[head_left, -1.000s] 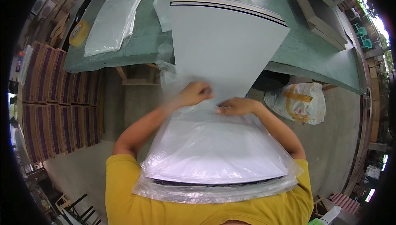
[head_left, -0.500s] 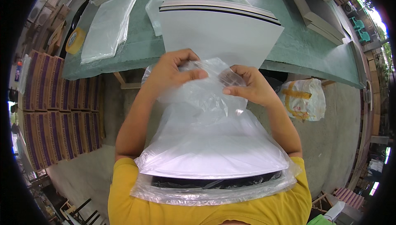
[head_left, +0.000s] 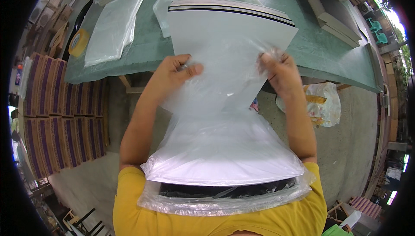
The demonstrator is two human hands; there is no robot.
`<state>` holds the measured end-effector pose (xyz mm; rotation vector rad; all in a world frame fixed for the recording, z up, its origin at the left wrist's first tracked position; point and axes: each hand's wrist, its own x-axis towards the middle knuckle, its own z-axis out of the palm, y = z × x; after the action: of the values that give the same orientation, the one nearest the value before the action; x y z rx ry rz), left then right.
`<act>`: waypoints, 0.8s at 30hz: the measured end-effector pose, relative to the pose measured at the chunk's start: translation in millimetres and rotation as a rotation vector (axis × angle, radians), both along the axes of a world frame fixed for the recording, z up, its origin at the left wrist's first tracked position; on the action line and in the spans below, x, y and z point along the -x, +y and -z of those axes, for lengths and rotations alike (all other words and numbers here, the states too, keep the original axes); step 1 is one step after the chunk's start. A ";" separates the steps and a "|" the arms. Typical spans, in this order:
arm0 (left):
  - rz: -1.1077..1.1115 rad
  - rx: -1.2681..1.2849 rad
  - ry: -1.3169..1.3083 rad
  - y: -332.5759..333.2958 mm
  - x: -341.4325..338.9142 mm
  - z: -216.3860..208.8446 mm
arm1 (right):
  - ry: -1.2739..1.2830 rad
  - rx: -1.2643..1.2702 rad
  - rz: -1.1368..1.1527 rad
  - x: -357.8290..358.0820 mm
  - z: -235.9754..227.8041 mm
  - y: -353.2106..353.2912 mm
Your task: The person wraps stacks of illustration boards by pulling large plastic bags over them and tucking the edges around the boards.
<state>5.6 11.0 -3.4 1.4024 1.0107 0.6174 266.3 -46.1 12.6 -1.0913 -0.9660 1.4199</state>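
Note:
My left hand [head_left: 175, 74] and my right hand [head_left: 279, 71] each pinch an upper corner of a clear plastic bag [head_left: 225, 89] and hold it spread wide between them. Under the bag a stack of white sheets [head_left: 229, 24] with dark edges leans from the green table [head_left: 142, 50] toward me. More clear bags and white sheets [head_left: 220, 158] lie piled against my chest, with a dark layer showing at the bottom.
A flat pile of clear bags [head_left: 110, 28] and a yellow tape roll [head_left: 79, 43] lie on the table's left. Stacked purple-and-brown boxes [head_left: 56, 110] stand at the left. A white and yellow plastic bag [head_left: 317, 104] sits on the floor at the right. Flat boards [head_left: 330, 17] rest at the back right.
Both hands were close together at the bag's top edge; they have lifted it and moved apart, stretching the bag wide over the white stack.

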 end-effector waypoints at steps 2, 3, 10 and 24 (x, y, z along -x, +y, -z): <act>-0.075 0.119 -0.133 4.1 3.4 -1.1 | 0.175 -0.100 0.022 3.6 -3.5 5.0; -0.108 0.163 -0.237 6.4 2.6 -4.0 | 0.174 -0.144 -0.072 5.0 -4.5 7.4; -0.199 0.166 -0.379 5.5 5.0 7.6 | -0.082 -0.006 -0.196 27.3 1.0 -3.2; 0.194 -0.157 -0.182 -38.6 -35.8 -34.6 | 0.083 -0.040 -0.022 54.4 -0.2 -12.9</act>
<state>41.4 -27.6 31.2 1.5304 0.6843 0.6774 211.9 -59.0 12.9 -0.9874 -0.9450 1.4465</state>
